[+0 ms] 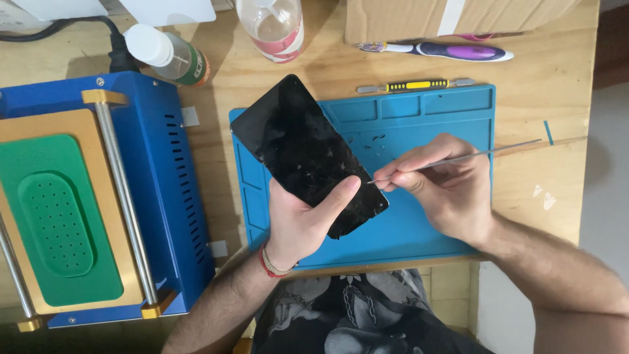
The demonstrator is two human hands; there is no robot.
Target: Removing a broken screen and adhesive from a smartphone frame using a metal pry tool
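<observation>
- Black, cracked glass fills the middle of the view: the left hand (298, 219) grips a dark phone screen panel (306, 154) from below, thumb pressed across its lower edge, holding it tilted with its top toward 11 o'clock.
- At 3 o'clock of the panel, the right hand (442, 187) pinches a thin metal pick (458, 158) between closed fingers, its fine tip touching the panel's lower right edge, just beside the left thumb.
- Fracture lines spread over the panel's lower half, and small dark flecks lie on the blue work mat (419, 229) near 12 o'clock of the right hand. Judging by that, some scraping or lifting along the edge looks done, while most of the panel is still in one piece, so the bulk of the work appears to remain.
- The mat lies on the wooden bench (537, 72) under both hands.
- At 9 o'clock stands a blue machine (164, 183) with a green perforated pad (59, 223).
- Toward 12 o'clock lie a yellow-and-black pry tool (416, 85), a purple-and-white toothbrush (445, 50), two plastic bottles (272, 26) and a cardboard box (400, 16).
- Nothing stands between the hands and the panel; only the left thumb crowds the pick's tip.
</observation>
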